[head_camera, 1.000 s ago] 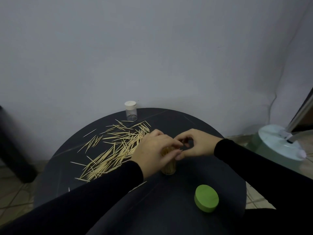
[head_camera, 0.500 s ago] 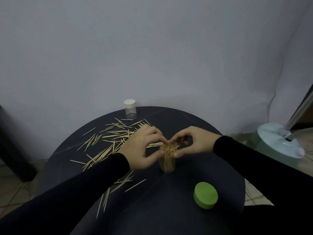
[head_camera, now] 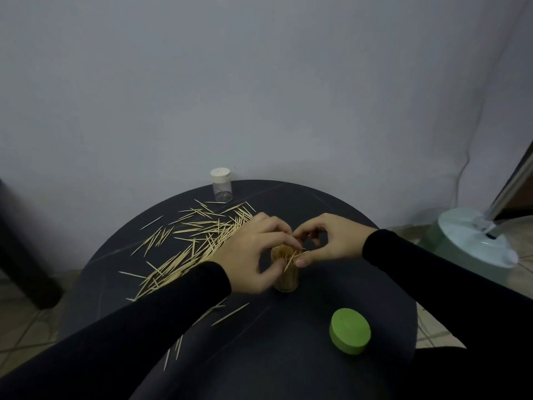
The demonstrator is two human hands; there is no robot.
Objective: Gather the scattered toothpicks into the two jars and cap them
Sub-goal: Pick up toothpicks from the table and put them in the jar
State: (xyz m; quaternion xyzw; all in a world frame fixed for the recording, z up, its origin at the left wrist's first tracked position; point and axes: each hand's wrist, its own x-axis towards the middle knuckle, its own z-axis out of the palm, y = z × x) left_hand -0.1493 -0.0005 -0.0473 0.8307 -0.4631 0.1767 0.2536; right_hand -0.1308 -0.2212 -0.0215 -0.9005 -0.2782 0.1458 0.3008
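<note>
gripping full jar [head_camera: 285, 277] with left hand [head_camera: 253, 258], right hand [head_camera: 328, 243] pinching toothpicks [head_camera: 290, 259] at its mouth, green lid [head_camera: 349, 330] nearby.

No legible text, label, brand, number or sign is found anywhere in the frame. The white cap [head_camera: 220, 175] of the small clear jar [head_camera: 222, 189] at the far edge of the surface [head_camera: 317, 215] bears only a faint short line, not readable as a character. The green lid [head_camera: 349, 330], lower right, is seen plain and unmarked.
</note>
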